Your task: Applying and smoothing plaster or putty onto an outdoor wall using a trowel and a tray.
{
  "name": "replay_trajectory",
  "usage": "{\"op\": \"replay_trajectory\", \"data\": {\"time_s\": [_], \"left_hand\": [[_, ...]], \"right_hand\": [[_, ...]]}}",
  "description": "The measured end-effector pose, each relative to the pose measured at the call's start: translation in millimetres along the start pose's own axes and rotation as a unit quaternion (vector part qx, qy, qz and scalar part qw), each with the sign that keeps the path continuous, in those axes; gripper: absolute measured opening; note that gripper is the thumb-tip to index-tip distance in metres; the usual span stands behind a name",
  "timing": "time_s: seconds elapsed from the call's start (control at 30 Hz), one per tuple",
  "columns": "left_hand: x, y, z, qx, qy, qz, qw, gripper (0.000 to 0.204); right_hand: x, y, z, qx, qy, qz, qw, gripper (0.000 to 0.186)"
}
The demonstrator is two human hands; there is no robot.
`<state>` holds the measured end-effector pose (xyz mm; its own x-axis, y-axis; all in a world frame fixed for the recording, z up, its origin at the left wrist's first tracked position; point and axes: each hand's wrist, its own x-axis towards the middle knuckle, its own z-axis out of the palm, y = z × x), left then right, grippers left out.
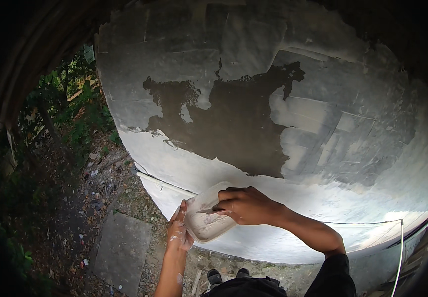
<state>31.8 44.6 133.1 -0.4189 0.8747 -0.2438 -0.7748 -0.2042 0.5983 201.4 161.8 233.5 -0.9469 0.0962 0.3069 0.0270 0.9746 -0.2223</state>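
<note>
My left hand (178, 231) grips a white plastic tray (226, 228) by its left side, with pale smears on the fingers and wrist. The tray is rectangular with rounded corners, and wet white paste (205, 223) coats its inside. Over the tray's right part my right hand (246, 205) is closed, its fingers curled down inside the rim. A thin flat tool (213, 211) shows partly below those fingers; the hand hides the rest. Beyond the tray rises a wall (174, 161) with white and grey coating around a large dark bare patch (233, 123).
A white pipe (167, 184) runs along the wall's lower left. At lower right hangs a thin white hose or cable (400, 257). A concrete slab (122, 250) lies on littered, stony ground. Green plants (75, 99) grow at left. My shoes (215, 276) show below.
</note>
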Motion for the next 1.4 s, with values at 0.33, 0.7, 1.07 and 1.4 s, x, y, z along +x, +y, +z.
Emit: {"op": "replay_trajectory", "data": {"time_s": [0.33,0.7,1.07,1.4], "left_hand": [[5.6,-58.2,-23.5,0.068,0.034,0.023,0.997,0.042],[19.4,-76.2,-17.0,0.037,0.032,0.012,0.999,0.035],[19.8,-80.4,-8.1,0.056,0.007,0.032,0.998,0.034],[24.4,-69.1,-3.1,0.006,-0.016,-0.012,1.0,0.033]], "right_hand": [[-37.6,1.1,48.5,-0.027,-0.087,0.012,0.996,0.022],[-62.6,3.0,56.9,-0.018,-0.065,0.026,0.997,0.019],[-69.9,-2.3,48.0,0.027,-0.011,0.081,0.996,0.022],[-91.4,16.7,38.6,0.49,0.242,0.373,0.75,0.013]]}}
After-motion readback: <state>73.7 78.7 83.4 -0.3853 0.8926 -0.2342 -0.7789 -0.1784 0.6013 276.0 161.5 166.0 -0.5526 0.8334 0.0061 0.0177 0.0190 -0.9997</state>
